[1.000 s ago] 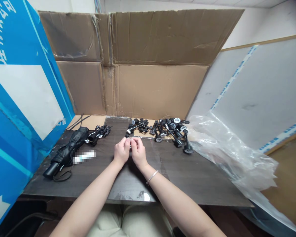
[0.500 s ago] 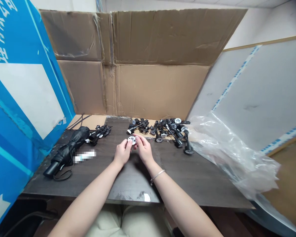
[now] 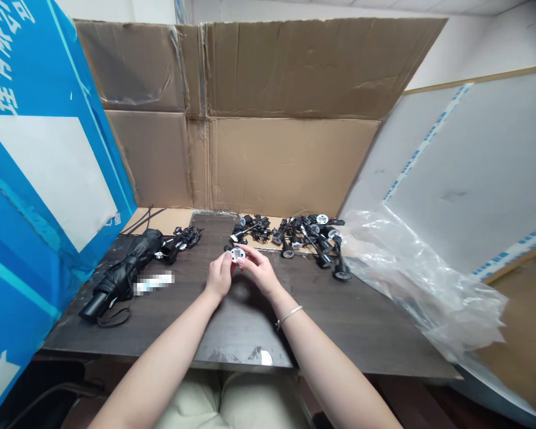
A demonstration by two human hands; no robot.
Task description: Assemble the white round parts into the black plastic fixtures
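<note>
Between both hands, a little above the table's middle, is a small black part with a round white face (image 3: 238,255), the face turned up toward me. It resembles the lamp-like parts behind it; its exact kind I cannot make out. My left hand (image 3: 218,277) is closed on its left side. With thumb and fingers, my right hand (image 3: 259,271) grips the right side, the thumb at the lower rim. Just beyond lies a heap of black lamp-like parts (image 3: 324,260) with round ends and short cables, some white-faced.
At left lie a folded black umbrella (image 3: 127,268), a blurred white strip (image 3: 154,282) and a smaller black bundle (image 3: 178,243). Cardboard (image 3: 295,161) walls the back of the dark table (image 3: 361,328). Clear plastic sheeting (image 3: 429,286) hangs over the right edge.
The white-faced part has shifted slightly left and its face shows more fully. My right thumb and fingers have changed position around its rim. The heap and the umbrella stay put.
</note>
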